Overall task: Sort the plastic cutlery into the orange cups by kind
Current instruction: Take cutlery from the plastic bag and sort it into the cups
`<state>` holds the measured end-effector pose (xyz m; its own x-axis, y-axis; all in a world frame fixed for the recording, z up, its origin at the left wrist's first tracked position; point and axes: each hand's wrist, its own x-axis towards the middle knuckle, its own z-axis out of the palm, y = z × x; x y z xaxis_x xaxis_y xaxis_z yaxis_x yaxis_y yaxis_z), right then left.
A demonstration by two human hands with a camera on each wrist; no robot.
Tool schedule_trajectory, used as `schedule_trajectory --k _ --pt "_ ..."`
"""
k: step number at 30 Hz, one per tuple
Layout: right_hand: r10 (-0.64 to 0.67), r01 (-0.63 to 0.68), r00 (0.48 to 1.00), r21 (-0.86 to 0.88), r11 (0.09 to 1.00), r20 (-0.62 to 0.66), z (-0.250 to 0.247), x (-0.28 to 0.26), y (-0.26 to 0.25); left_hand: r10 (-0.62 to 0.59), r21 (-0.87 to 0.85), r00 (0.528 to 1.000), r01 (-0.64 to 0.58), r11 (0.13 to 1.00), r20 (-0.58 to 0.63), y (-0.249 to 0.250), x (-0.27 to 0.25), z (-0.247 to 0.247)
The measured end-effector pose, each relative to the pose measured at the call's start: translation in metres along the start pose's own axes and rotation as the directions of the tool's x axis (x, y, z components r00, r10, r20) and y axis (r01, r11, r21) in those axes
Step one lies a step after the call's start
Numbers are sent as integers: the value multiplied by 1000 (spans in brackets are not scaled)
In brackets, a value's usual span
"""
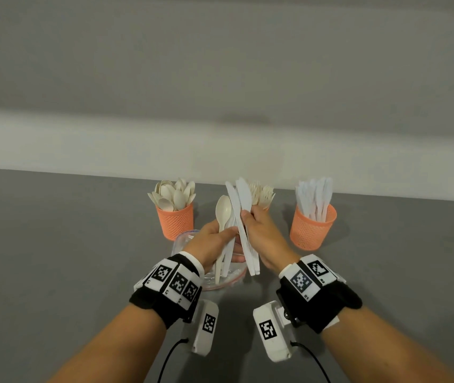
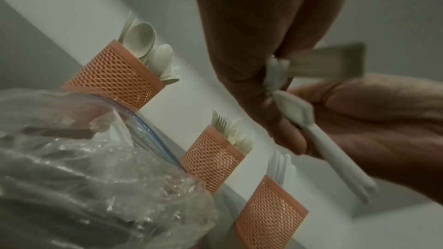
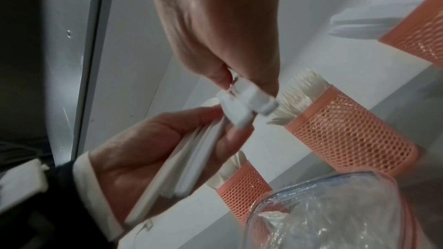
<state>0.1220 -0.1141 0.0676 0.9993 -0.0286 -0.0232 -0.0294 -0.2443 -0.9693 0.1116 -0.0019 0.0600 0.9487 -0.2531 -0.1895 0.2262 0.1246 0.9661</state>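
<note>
A few thin white plastic knives are pinched by the right hand above the clear plastic bag; the left hand clasps a cream plastic spoon with others. Light, stiff and probably slippery, they are best gripped mid-handle.

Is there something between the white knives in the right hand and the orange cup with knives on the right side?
Nothing visible blocks the way. The right hand grips the white knives above the table, and the knife cup stands apart to the right with bare table between. The fork cup is behind the hand, not on that path.
</note>
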Motion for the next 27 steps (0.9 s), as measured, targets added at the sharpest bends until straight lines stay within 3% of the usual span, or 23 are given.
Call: schedule_trajectory --k 7,13,19,23,27 --pt "-123 114 984 -76 991 -126 2 0 5 146 274 989 -131 953 -37 0 6 11" --pt "-136 135 987 -13 991 -89 -17 3 9 -51 -59 997 55 997 66 7 4 13" --pt "-163 166 984 39 985 -74 -21 1 11 -55 -77 994 62 995 95 7 7 12" --pt "-180 178 983 58 982 22 -27 0 7 -64 -32 987 69 997 145 12 7 14" --pt "-195 192 980 94 977 29 -27 -2 3 -79 -176 985 106 979 153 16 7 17"
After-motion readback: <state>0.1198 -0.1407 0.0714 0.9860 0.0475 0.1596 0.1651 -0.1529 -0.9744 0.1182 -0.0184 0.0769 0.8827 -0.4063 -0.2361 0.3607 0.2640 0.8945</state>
